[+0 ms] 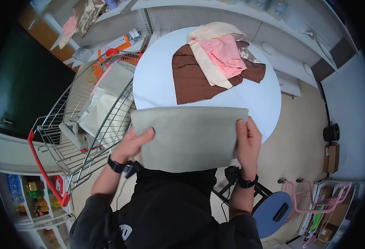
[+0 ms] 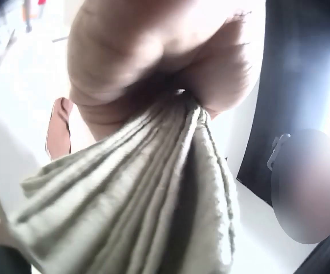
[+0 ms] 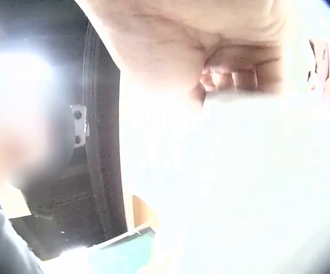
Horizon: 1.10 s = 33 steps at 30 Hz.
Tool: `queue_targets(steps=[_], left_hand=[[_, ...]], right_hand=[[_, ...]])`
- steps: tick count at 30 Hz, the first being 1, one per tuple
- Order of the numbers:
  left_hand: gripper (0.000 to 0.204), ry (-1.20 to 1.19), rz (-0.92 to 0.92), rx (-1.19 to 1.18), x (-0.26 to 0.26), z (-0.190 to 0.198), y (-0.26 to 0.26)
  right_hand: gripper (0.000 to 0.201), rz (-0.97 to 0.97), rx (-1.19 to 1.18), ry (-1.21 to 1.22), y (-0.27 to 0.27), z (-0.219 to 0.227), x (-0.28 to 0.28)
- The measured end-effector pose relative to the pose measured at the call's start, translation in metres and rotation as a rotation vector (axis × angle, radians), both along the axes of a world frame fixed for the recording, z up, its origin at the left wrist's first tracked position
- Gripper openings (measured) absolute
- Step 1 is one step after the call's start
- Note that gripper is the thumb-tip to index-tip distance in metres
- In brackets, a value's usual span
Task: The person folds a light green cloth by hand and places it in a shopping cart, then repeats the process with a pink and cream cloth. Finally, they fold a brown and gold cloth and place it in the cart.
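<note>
A grey-green folded cloth (image 1: pixel 188 139) stretches between both hands, in front of the body at the near edge of the round table. My left hand (image 1: pixel 133 143) grips its left side, thumb on top. The left wrist view shows several fabric layers (image 2: pixel 148 188) gathered under that palm. On the opposite side, my right hand (image 1: pixel 249 139) pinches the far right corner between thumb and fingers. Glare washes out most of the cloth in the right wrist view. Beyond it on the table lies a pile with a brown cloth (image 1: pixel 188 85), a cream cloth (image 1: pixel 209 66) and a pink cloth (image 1: pixel 222 54).
The white round table (image 1: pixel 153 79) stands ahead. A wire shopping cart (image 1: pixel 45 128) at the left holds pale fabrics (image 1: pixel 97 114). A blue-seated stool (image 1: pixel 271 211) is at the lower right, beside a pink metal frame (image 1: pixel 321 207). Shelves (image 1: pixel 290 68) line the back wall.
</note>
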<state>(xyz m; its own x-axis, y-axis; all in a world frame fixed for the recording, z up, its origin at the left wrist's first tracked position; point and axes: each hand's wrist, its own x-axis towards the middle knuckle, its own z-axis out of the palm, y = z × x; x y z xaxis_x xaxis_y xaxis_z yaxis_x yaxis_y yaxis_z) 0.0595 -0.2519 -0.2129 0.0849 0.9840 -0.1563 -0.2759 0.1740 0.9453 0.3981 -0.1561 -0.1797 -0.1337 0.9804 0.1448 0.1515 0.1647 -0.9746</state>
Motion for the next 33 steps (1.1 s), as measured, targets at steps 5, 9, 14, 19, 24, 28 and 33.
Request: queue_targets(steps=[5,9,14,19,24,28,33], left_hand=[[0.036,0.674,-0.097,-0.012,-0.05,0.11,0.02],[0.032,0.95,0.081,-0.023,-0.103,0.177,0.029],[0.038,1.195,0.268,-0.071,-0.175,0.214,0.056],[0.043,1.428,0.077,-0.237,-0.266,0.195,0.112],[0.054,1.273,-0.058,-0.328,-0.349,0.142,0.179],[0.067,0.965,-0.072,-0.376,-0.401,0.103,0.222],[0.066,0.883,-0.011,-0.455,-0.458,-0.001,0.266]], right_hand=[[0.018,0.233,-0.226,-0.078,0.019,-0.057,0.022],[0.018,0.211,-0.374,-0.049,0.03,-0.083,0.039],[0.017,0.137,-0.383,-0.027,0.034,-0.086,0.034],[0.017,0.009,-0.355,-0.064,0.027,-0.09,0.027],[0.015,-0.112,-0.248,-0.12,0.02,-0.101,0.024],[0.016,-0.219,-0.175,-0.176,0.016,-0.109,0.016],[0.02,-0.302,-0.182,-0.271,0.017,-0.11,0.011]])
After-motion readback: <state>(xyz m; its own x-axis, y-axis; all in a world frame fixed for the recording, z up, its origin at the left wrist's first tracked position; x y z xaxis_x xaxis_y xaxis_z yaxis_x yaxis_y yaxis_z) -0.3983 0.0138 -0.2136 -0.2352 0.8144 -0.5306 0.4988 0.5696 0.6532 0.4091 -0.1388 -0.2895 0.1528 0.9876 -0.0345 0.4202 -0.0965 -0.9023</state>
